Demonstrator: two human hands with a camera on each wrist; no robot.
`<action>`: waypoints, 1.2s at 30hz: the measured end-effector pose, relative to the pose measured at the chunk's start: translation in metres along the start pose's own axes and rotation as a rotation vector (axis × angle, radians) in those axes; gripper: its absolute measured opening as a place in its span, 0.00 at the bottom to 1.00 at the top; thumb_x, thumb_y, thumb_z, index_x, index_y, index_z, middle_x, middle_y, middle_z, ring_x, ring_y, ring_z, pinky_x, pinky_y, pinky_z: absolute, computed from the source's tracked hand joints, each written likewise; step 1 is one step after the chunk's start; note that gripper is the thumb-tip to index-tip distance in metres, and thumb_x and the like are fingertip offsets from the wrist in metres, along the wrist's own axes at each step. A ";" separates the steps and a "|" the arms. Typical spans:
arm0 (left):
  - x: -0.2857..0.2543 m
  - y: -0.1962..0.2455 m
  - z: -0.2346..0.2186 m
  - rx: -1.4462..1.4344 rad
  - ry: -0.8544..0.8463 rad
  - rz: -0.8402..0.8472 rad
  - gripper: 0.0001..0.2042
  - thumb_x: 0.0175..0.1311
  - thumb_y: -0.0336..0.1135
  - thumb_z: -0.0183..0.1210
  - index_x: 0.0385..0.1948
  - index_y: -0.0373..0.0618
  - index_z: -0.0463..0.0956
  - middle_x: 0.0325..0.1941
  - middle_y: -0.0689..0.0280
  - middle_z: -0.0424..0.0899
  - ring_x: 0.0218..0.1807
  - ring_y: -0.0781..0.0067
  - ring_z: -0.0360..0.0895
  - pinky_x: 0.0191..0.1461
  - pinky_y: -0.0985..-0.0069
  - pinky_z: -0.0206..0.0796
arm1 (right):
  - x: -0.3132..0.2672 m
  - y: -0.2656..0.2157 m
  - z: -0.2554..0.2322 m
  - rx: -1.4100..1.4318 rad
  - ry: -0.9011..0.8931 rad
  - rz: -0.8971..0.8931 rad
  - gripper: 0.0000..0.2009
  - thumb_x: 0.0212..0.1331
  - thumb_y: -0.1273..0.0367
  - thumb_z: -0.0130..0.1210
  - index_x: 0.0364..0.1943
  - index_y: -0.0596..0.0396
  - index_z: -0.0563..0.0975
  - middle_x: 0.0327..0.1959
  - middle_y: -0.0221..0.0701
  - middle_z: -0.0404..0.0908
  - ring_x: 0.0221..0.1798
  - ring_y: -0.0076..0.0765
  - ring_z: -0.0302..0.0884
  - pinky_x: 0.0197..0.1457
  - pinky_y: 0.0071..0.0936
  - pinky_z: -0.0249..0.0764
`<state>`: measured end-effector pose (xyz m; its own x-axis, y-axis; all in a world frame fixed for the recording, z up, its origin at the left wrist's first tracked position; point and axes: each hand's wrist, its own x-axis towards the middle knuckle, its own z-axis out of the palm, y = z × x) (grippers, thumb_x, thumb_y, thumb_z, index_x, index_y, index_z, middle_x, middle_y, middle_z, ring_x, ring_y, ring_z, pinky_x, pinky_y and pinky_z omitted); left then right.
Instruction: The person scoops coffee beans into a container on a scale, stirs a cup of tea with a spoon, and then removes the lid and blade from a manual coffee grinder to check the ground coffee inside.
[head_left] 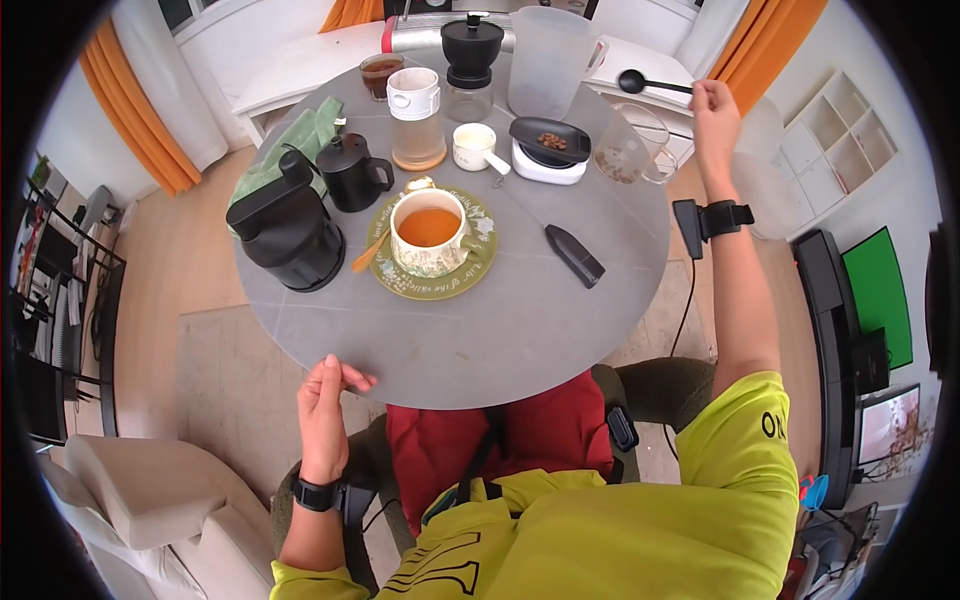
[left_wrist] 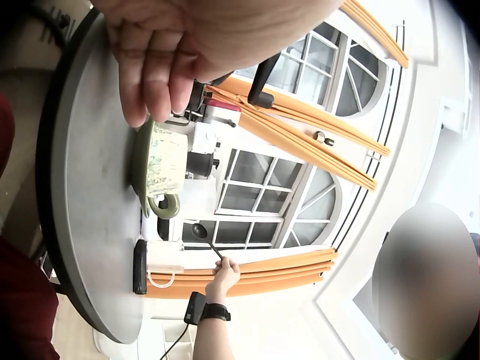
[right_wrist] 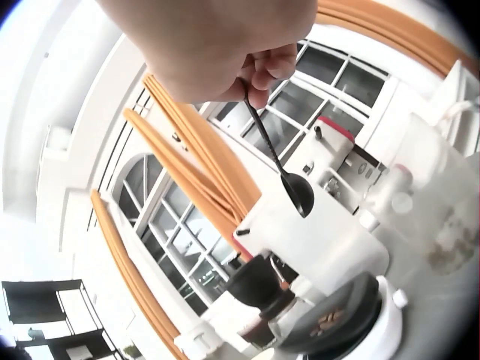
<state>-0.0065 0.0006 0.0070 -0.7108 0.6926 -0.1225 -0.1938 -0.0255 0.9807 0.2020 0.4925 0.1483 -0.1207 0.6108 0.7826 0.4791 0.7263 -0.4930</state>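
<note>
My right hand (head_left: 716, 128) pinches the handle end of a black spoon (head_left: 632, 81), held out past the table's back right edge, above a glass jug (head_left: 622, 160) with some beans in it. In the right wrist view the spoon's bowl (right_wrist: 298, 195) hangs below the fingers. A black tray (head_left: 570, 150) with brown beans rests on a white scale (head_left: 548, 170), left of the jug. My left hand (head_left: 324, 410) is at the table's front left edge, holding nothing, its fingers extended in the left wrist view.
A cup of amber liquid (head_left: 430, 228) stands on a green saucer (head_left: 480, 270). Black pot (head_left: 345, 175), black machine (head_left: 290, 235), grinder (head_left: 470, 60), clear pitcher (head_left: 540, 70), white cup (head_left: 472, 150) and black device (head_left: 574, 256) are also on the grey table (head_left: 380, 345).
</note>
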 end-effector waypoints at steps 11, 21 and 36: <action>0.000 0.000 0.001 0.039 0.002 0.003 0.19 0.74 0.42 0.44 0.24 0.42 0.73 0.24 0.65 0.78 0.35 0.73 0.77 0.49 0.74 0.62 | -0.020 0.022 0.014 -0.496 -0.465 -0.362 0.05 0.60 0.69 0.51 0.35 0.56 0.73 0.30 0.42 0.79 0.36 0.53 0.77 0.37 0.44 0.70; 0.000 0.001 0.000 0.043 -0.005 -0.003 0.18 0.74 0.42 0.44 0.24 0.42 0.72 0.24 0.65 0.78 0.35 0.72 0.77 0.49 0.74 0.62 | -0.009 0.019 0.026 -0.257 -0.661 -0.109 0.05 0.57 0.71 0.53 0.31 0.58 0.76 0.27 0.39 0.81 0.32 0.41 0.78 0.38 0.34 0.71; 0.000 0.003 0.001 0.072 -0.013 -0.010 0.18 0.74 0.41 0.43 0.24 0.42 0.73 0.25 0.65 0.78 0.35 0.74 0.76 0.50 0.74 0.62 | 0.003 0.034 0.020 -0.443 -0.692 -0.558 0.05 0.55 0.72 0.53 0.29 0.60 0.74 0.27 0.43 0.77 0.35 0.51 0.74 0.40 0.41 0.69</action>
<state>-0.0061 0.0013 0.0103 -0.7002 0.7019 -0.1304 -0.1510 0.0329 0.9880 0.2006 0.5253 0.1269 -0.8409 0.3696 0.3952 0.4640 0.8684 0.1751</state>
